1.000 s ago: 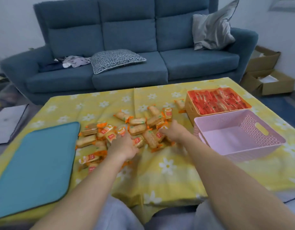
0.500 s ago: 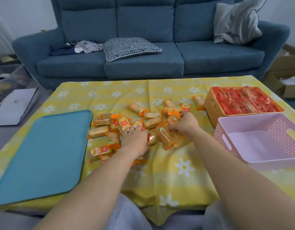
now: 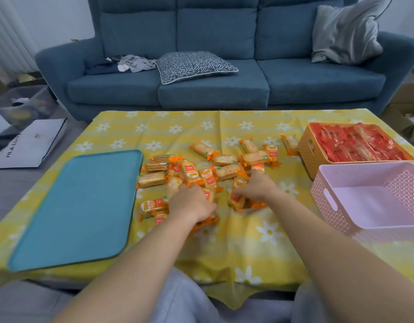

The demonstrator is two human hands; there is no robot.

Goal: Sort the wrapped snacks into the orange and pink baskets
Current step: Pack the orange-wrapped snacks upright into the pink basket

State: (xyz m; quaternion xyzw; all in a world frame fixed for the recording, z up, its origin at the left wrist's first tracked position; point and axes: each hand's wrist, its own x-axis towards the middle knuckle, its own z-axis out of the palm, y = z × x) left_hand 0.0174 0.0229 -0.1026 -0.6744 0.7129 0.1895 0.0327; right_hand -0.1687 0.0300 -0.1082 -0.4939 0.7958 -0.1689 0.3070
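Sofa (image 3: 224,66): blue, three seats, behind the table; patterned cushion (image 3: 194,65) flat on the middle seat, grey cushion (image 3: 346,31) propped against the right arm, crumpled cloth (image 3: 133,64) on the left seat.
Tablecloth (image 3: 248,241): yellow with white daisies, creased, covering the table.
Teal tray (image 3: 77,206): flat on the left part of the cloth, bare.
Pink basket (image 3: 374,227): perforated walls, slot handle, at the right edge near the viewer; nothing visible inside.
Orange basket (image 3: 311,157): just behind the pink basket, packed with red-wrapped snacks (image 3: 357,145).
White bag (image 3: 26,145): lying on the floor left of the table; dark lettering, only partly legible, beginning "HLA".
Orange-wrapped snacks (image 3: 224,159): loose pile in the middle of the cloth between tray and baskets; clear wrappers with orange ends over pale biscuits; red-and-yellow labels with print too small and blurred to read. One lone piece (image 3: 290,142) touching or just beside the orange basket's left wall.
Left hand (image 3: 192,205): palm down on the near left part of the pile, fingers curled over wrappers; whether anything is actually gripped, not discernible.
Right hand (image 3: 257,186): palm down on the near right part of the pile, fingers pinching a packet (image 3: 236,197) with a red label, tilted on end.
Grey trousers (image 3: 182,304): at the lower edge, below the cloth's overhang.
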